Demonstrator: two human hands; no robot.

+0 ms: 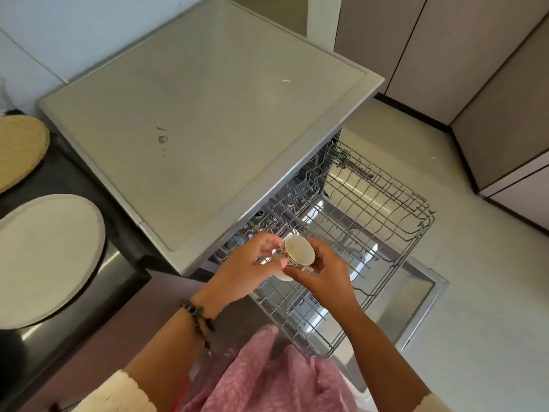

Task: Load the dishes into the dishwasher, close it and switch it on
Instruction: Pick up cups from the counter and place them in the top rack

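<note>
Both hands, left hand (248, 267) and right hand (323, 273), pinch the cup (297, 252) above the rack (371, 209); sharing the hold, either grip could slip and drop it.

Both forearms are bare from the elbow down to the left hand (243, 267) and the right hand (325, 275). A bracelet (199, 321) of dark, chunky beads circles the left wrist. Cream-coloured cuffs with a soft, knitted look show at the bottom edge: the left sleeve (116, 394) and the right sleeve (435, 403), both pushed up near the elbow. Between the arms hangs a pink garment (267, 379), speckled with a paler pattern and falling in loose folds.
</note>
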